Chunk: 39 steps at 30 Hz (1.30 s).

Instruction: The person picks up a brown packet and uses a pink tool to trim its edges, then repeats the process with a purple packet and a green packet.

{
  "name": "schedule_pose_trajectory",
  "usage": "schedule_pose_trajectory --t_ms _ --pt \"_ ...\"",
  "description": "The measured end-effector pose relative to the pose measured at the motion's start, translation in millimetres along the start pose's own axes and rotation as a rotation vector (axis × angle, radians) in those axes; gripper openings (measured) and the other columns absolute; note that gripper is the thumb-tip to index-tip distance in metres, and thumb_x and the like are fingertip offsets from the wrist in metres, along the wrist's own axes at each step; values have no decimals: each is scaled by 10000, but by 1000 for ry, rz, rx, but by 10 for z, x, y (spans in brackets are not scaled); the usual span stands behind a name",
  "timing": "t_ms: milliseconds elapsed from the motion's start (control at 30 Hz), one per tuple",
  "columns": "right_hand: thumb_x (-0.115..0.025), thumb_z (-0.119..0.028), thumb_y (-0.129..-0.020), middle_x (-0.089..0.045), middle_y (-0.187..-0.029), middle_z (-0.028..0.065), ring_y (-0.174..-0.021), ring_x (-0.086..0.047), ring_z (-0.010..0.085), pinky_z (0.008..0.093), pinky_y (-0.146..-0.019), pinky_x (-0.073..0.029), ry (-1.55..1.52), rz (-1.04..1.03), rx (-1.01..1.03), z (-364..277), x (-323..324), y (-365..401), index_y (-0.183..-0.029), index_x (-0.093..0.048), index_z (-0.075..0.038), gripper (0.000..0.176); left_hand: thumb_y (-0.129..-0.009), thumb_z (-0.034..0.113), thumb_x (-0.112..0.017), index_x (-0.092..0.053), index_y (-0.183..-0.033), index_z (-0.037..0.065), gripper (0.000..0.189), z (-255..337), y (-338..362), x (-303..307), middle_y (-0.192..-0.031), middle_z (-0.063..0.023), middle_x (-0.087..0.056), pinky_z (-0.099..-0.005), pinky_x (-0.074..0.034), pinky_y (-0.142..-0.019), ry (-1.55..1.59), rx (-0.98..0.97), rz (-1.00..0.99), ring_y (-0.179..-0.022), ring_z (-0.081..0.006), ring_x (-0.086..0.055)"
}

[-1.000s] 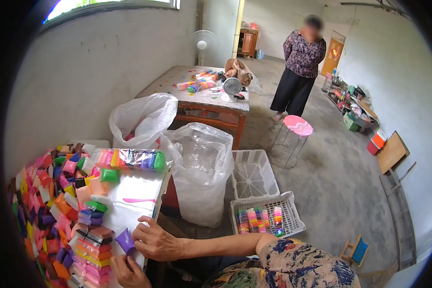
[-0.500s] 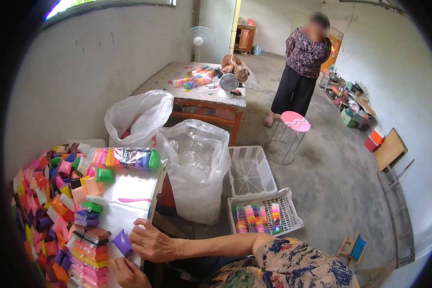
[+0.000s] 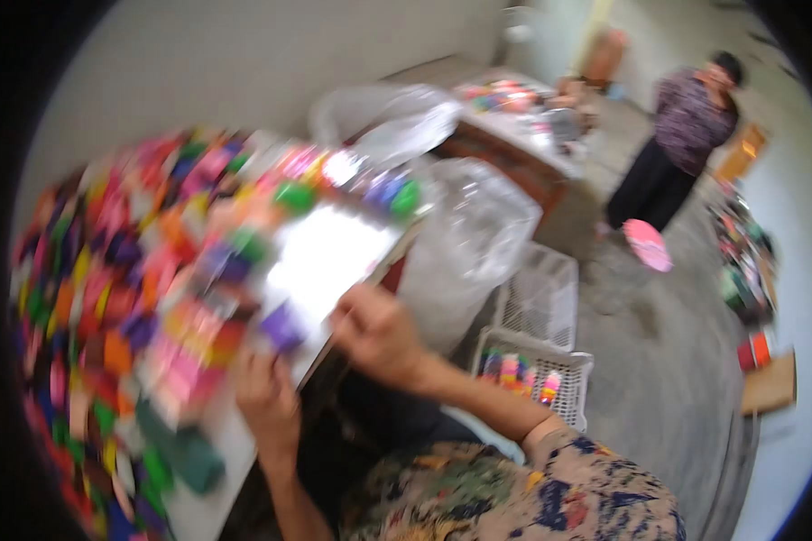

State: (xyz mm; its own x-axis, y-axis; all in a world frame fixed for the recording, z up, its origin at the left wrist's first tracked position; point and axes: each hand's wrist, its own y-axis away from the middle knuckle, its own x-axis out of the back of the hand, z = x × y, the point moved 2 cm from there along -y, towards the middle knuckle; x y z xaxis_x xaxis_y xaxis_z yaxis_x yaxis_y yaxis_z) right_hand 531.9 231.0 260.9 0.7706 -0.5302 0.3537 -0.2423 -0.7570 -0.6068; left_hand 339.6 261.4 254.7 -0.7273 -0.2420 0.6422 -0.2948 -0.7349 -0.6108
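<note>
The view is motion-blurred. My right hand point(image 3: 376, 335) rests at the near edge of a white table top point(image 3: 329, 248), its fingers on a purple packet point(image 3: 284, 326). My left hand point(image 3: 264, 399) sits just below that packet, beside a stack of pink and yellow packets point(image 3: 185, 365); its grip is too blurred to read. A big heap of coloured packets point(image 3: 108, 261) covers the left of the table.
A clear plastic bag point(image 3: 478, 234) stands right of the table, with two white baskets point(image 3: 541, 298) behind it; the nearer basket point(image 3: 579, 404) holds coloured packets. A person point(image 3: 681, 135) stands at the back by a pink stool point(image 3: 647, 243) and a second table point(image 3: 514, 117).
The camera has swung down and left with heavy blur. Both hands stay by the purple packet; the left hand has come up closer beneath it.
</note>
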Motion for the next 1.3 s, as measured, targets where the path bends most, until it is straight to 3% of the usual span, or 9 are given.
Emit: schedule_pose_trajectory --t_ms 67,100,367,467,700,900,1000,1100,1300 --pt "-658 -159 -877 -622 -802 179 -732 -635 360 436 -636 -499 -84 -85 -175 2 -48 -66 -897 -613 -10 158 -889 -1 -590 -584 -928 -12 42 51 -34 57 -939 -168 -561 -421 -442 -699 53 43 -1 -808 -357 -560" --pt "-661 -171 -884 -643 -824 187 -750 -648 361 432 -642 -505 -107 -141 -265 -6 -87 -98 -911 -626 -7 170 -862 -14 -600 -567 -903 10 57 46 -51 55 -878 -166 -527 -461 -426 -691 112 73 -6 -813 -375 -550" --pt "-660 -258 -914 -677 -845 196 -798 -668 365 451 -736 -513 139 -252 -145 -74 -334 -301 -944 -670 30 290 -845 -23 -632 -598 -897 -13 63 81 -48 121 -880 -154 -627 -401 -482 -637 258 124 34 -724 -336 -611" --pt "-669 -278 -908 -696 -873 215 -767 -686 350 426 -699 -532 48 -334 -289 -159 -365 -331 -1029 -671 53 352 -854 -13 -628 -607 -893 -15 44 91 -50 138 -872 -152 -641 -385 -482 -623 333 190 14 -696 -318 -610" --pt "-721 -184 -879 -702 -906 157 -720 -676 180 317 -639 -539 -238 -334 -432 -115 -348 -248 -1218 -594 80 448 -844 2 -640 -622 -907 -13 68 60 -37 148 -948 -164 -678 -400 -516 -702 372 185 -4 -798 -335 -653" --pt "-742 -98 -867 -684 -983 112 -808 -645 114 261 -656 -523 -646 -372 -591 -78 -246 -192 -1366 -475 90 597 -842 -1 -649 -641 -943 -16 103 73 -46 145 -1006 -174 -686 -419 -528 -811 377 135 11 -925 -357 -667" --pt "-722 -41 -857 -674 -1029 89 -798 -615 96 239 -691 -515 -721 -437 -601 -94 -187 -248 -1307 -539 74 499 -844 4 -653 -644 -958 -14 115 64 -50 136 -1026 -176 -684 -421 -529 -820 386 112 7 -942 -363 -665" --pt "-738 -70 -834 -679 -1001 99 -824 -641 110 272 -674 -529 -632 -417 -535 -41 -173 -298 -1277 -547 75 503 -857 23 -649 -642 -983 -11 131 76 -55 142 -1057 -182 -677 -425 -527 -826 371 130 6 -959 -377 -659" --pt "-695 -43 -802 -675 -1003 165 -838 -689 218 331 -650 -552 -53 -54 -23 -75 -416 -618 -1184 -591 36 403 -878 48 -632 -629 -988 -13 126 74 -49 134 -1072 -184 -660 -437 -518 -811 314 186 -3 -949 -394 -644"
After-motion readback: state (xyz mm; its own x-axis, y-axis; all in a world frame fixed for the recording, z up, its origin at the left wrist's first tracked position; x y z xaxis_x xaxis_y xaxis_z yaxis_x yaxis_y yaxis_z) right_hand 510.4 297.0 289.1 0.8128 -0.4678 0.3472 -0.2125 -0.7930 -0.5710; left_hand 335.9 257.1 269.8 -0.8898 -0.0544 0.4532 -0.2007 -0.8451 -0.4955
